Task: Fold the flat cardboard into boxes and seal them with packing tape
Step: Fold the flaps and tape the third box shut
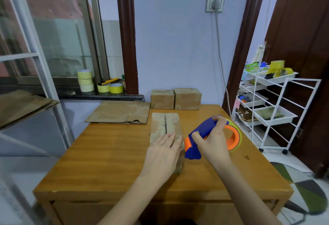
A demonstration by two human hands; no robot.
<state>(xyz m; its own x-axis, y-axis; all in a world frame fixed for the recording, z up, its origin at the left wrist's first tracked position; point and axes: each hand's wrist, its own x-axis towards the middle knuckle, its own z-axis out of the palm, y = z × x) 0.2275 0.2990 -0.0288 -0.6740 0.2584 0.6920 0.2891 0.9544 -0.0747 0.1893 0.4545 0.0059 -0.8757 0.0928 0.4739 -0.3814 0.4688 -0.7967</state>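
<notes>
A folded cardboard box (165, 124) stands in the middle of the wooden table (106, 153), its top flaps meeting along a dark seam. My left hand (162, 153) lies flat on the box's near end, fingers straight, pressing the flaps down. My right hand (212, 142) grips a blue and orange tape dispenser (201, 136) just right of the box, its blue nose beside the box's near right corner. Two closed boxes (175, 99) sit side by side at the table's far edge. Flat cardboard (119, 112) lies at the far left corner.
Several rolls of yellow tape (97, 83) stand on the window sill. More flat cardboard (21, 106) rests on a shelf at the left. A white wire trolley (270, 107) with trays stands right of the table. A plug and cable (216, 4) hang on the wall.
</notes>
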